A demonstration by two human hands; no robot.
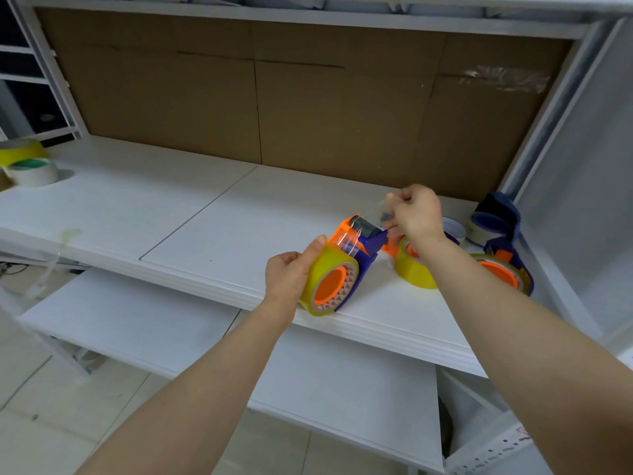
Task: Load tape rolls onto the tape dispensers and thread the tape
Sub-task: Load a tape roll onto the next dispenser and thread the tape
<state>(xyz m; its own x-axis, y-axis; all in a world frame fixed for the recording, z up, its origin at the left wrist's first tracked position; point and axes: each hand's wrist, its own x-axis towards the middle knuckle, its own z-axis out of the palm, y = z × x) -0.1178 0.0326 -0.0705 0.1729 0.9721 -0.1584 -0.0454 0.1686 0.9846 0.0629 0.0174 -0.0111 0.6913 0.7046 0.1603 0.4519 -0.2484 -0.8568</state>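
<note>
A blue and orange tape dispenser [368,250] lies near the front edge of the white shelf [205,217], with a yellow tape roll [329,269] on its orange hub. My left hand [291,275] grips that roll from the left. My right hand [416,210] pinches the clear tape end [376,212], which is drawn up past the orange head of the dispenser. Behind my right forearm lie two more loaded dispensers [414,265] [503,272], partly hidden.
At the far left sit a yellow roll [20,150] and a pale roll [34,171]. A blue dispenser with a roll [493,217] and a small white roll [454,229] stand at the back right. Brown cardboard [274,97] lines the back; a lower shelf [171,330] projects below.
</note>
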